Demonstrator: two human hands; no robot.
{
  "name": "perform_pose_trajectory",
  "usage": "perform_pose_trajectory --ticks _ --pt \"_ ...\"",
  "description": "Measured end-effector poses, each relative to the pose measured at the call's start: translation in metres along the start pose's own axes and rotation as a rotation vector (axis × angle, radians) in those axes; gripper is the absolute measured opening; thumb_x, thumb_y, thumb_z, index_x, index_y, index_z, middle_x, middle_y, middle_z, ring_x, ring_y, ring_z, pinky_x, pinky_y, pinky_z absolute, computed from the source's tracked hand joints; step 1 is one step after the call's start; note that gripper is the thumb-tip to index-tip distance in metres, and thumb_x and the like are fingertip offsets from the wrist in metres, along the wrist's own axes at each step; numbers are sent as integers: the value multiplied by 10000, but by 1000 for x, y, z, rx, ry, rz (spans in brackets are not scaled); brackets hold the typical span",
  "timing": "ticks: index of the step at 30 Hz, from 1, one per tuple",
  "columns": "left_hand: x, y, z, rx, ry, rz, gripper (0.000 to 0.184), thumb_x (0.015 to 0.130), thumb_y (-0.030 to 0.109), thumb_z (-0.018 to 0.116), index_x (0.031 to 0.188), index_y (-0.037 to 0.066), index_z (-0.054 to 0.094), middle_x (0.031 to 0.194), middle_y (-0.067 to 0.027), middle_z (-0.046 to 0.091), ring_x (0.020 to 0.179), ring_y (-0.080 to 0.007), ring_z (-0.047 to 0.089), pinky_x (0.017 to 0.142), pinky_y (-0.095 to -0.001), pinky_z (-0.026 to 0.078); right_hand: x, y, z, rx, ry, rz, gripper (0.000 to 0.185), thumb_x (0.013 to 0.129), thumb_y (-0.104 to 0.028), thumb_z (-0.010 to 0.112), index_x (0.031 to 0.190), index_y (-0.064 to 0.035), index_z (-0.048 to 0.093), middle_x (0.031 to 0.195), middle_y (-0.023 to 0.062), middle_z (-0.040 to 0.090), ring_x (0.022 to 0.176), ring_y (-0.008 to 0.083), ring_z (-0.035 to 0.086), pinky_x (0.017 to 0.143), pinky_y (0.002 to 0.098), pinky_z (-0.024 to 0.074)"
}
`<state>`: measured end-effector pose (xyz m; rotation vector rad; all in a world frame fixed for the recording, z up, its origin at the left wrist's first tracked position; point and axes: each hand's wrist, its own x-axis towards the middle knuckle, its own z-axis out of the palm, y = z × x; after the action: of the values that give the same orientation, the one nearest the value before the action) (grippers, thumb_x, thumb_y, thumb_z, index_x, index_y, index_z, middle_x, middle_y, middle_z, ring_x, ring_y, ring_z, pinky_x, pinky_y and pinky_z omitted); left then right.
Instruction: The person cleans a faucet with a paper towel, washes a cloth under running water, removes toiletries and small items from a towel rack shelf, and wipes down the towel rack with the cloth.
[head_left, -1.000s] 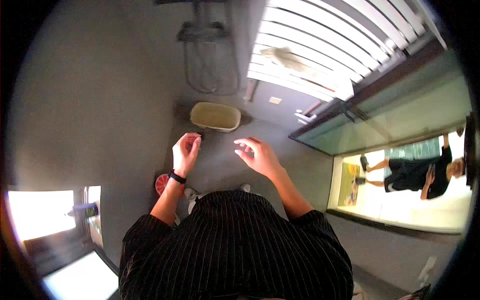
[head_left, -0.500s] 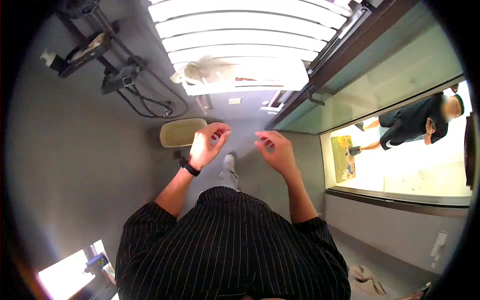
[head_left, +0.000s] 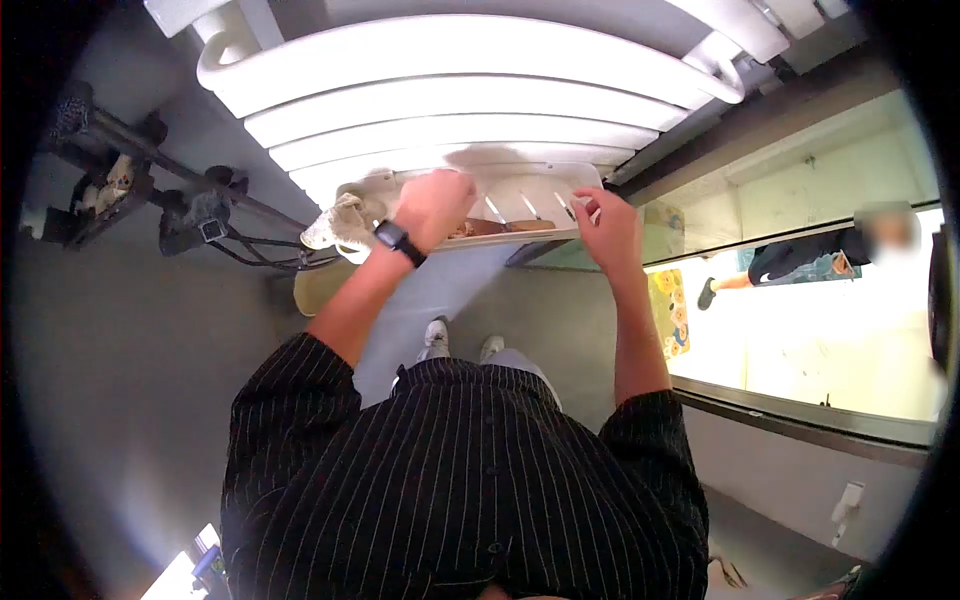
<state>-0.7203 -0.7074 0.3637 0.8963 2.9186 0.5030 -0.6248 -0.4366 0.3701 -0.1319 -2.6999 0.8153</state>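
While the white rack (head_left: 460,60) spans the space above the tray (head_left: 548,182), its lowest slats running right behind the tray's back edge, a glass panel (head_left: 770,190) slants up and away to the tray's right. Beyond that panel, well apart from the tray, is another person (head_left: 810,258) in dark clothes. The shower fitting (head_left: 205,222) is on the wall to the tray's left. The tray itself is pale, long and shallow, and both hands are at it. Lower than the tray's left end, a basin (head_left: 315,292) shows in part.

The left hand (head_left: 437,205) is over the tray's left half; its fingers are turned away, so I cannot tell whether they grip anything. The right hand (head_left: 608,230) is at the tray's right end, thumb and forefinger bent toward each other; whether they pinch anything is too small to tell. Across the tray's left corner, just left of the left hand, lies a crumpled cloth (head_left: 352,225). A brown piece (head_left: 515,226) lies along the tray's front edge, between the hands. Pale strips (head_left: 531,206) slant inside the tray, the rightmost just beside the right fingertips. Smallest is the watch (head_left: 394,238), near the tray's front edge, on the left wrist.
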Motion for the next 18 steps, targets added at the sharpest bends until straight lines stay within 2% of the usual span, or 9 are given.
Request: perform_pose_trajectory --ticks 1,3,4,8,11,13,15,16,18 --pt "11 2 8 4 -5 -8 240 922 279 611 947 74 734 938 -122 723 795 -315 705 731 -422 566 10 5 4 -64 -3 -38 190 892 -224 681 1041 -110 712 803 87 680 702 278 658 633 399 513" --pt "28 5 25 104 -145 -72 288 898 292 620 880 29 735 891 -181 715 807 -338 704 728 -458 571 25 9 10 -77 -42 -24 196 896 -258 662 1031 -127 716 804 87 692 730 301 668 659 420 520" --pt "31 9 31 82 -77 -87 302 865 282 641 806 -2 726 835 -219 702 785 -362 701 704 -479 572 29 8 14 -97 -78 -2 200 894 -265 660 1029 -128 718 820 90 698 742 302 672 667 420 524" --pt "39 19 40 46 -68 -170 260 815 255 680 793 0 726 821 -214 704 766 -370 700 711 -464 572 45 18 24 -155 -150 -43 215 881 -282 661 1021 -131 723 866 99 711 776 300 683 680 423 531" --pt "40 18 44 -36 -59 -171 244 814 261 683 804 24 738 822 -209 705 771 -367 699 713 -453 567 51 33 30 -71 -67 -117 226 874 -286 666 1024 -127 723 874 94 711 772 292 681 675 421 528" --pt "36 22 38 -37 -92 -216 226 836 259 681 856 40 731 833 -183 713 779 -353 698 707 -440 561 55 35 25 -70 -91 -130 227 868 -282 673 1025 -125 722 866 89 706 766 290 677 676 416 529" --pt "29 24 34 -181 77 -144 213 876 246 658 930 45 705 874 -152 718 793 -342 697 715 -430 561 56 36 18 -70 -114 -139 229 863 -278 679 1025 -123 722 858 84 701 760 288 674 676 411 530" --pt "21 30 24 -183 154 -76 185 905 220 650 982 53 672 900 -113 717 784 -288 702 711 -386 565 56 36 15 -49 -102 -148 227 860 -270 684 1024 -119 721 841 80 691 747 288 670 670 401 529" --pt "15 33 17 -229 240 -57 169 897 196 665 985 52 671 898 -103 713 772 -256 704 699 -360 567 57 38 15 -18 -93 -167 225 856 -262 689 1022 -115 720 824 76 682 735 287 666 664 391 529"
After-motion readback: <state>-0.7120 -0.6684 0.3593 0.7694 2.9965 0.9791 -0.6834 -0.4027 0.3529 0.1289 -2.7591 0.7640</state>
